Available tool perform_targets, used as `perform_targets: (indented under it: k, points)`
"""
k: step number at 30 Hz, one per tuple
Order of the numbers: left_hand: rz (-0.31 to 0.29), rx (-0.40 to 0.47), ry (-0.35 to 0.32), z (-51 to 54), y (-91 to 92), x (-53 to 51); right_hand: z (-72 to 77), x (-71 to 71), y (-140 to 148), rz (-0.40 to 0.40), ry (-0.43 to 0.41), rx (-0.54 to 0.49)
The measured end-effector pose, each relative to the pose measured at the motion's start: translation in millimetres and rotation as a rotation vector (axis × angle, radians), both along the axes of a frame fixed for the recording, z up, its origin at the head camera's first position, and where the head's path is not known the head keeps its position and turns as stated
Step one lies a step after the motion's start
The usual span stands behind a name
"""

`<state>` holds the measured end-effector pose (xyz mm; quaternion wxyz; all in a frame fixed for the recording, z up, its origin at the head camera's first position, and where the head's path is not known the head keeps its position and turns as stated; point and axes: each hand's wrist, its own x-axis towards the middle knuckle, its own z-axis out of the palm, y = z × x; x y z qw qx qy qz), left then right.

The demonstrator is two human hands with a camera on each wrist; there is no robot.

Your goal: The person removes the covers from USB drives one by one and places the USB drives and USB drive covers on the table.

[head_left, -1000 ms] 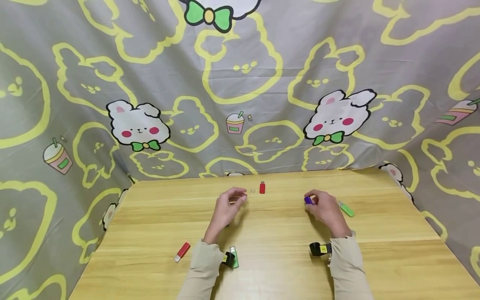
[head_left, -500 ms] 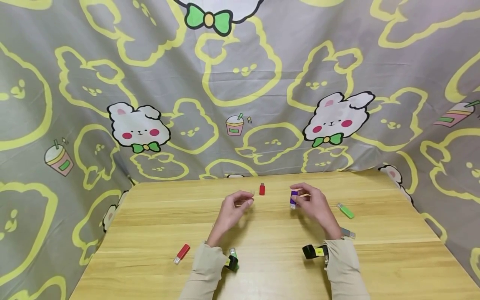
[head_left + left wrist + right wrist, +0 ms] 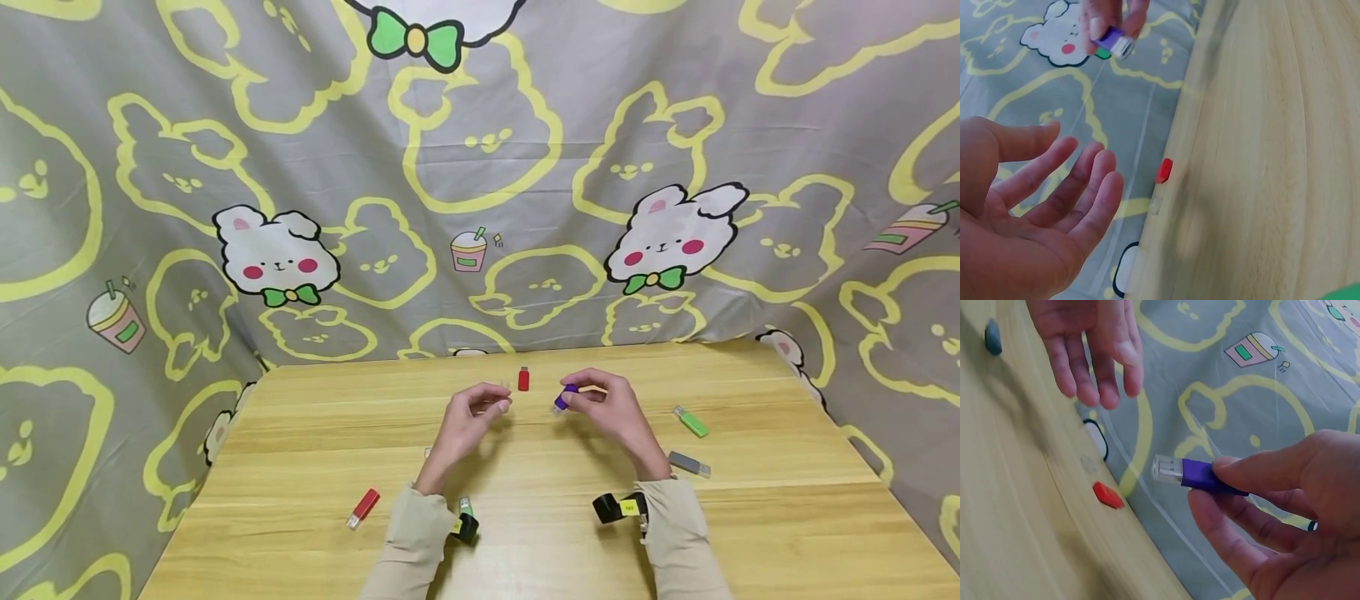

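My right hand (image 3: 606, 407) pinches a purple USB stick (image 3: 1207, 476) between thumb and fingers, above the table. The stick's clear-capped end points toward my left hand, as the right wrist view shows. My left hand (image 3: 1041, 212) is raised with relaxed, slightly bent fingers and nothing in them. A gap lies between the two hands. On the table behind that gap lies a red USB stick (image 3: 523, 379), with a small clear piece (image 3: 1155, 205) beside it, partly behind my left fingertips in the head view.
A green USB stick (image 3: 690, 421) and a grey one (image 3: 688, 464) lie on the right. Another red stick (image 3: 363, 508) lies at the left, and a green one (image 3: 465, 505) is partly hidden by the left wrist camera. A patterned curtain (image 3: 525, 275) hangs behind the table (image 3: 787, 517).
My right hand has moved left with the purple USB stick, which has turned in its fingers. The grey stick has come into view. My left hand has shifted slightly right.
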<state>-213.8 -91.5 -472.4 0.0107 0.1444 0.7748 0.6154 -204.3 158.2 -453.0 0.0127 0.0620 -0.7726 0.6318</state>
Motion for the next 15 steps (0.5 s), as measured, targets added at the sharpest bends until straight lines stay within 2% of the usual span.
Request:
perform_targets:
  k: [4,10,15]
  points:
    - [-0.003,0.001,-0.006,2.0,-0.8,0.8,-0.6,-0.2,-6.2,0.007,-0.019,-0.063]
    - [-0.009,0.025,-0.046,3.1,-2.9,1.1,-2.2,0.5,-13.5,0.035,-0.023,-0.100]
    - [-0.063,0.083,-0.069,4.3,0.7,0.5,-1.0,0.1,-21.3,0.060,-0.033,-0.143]
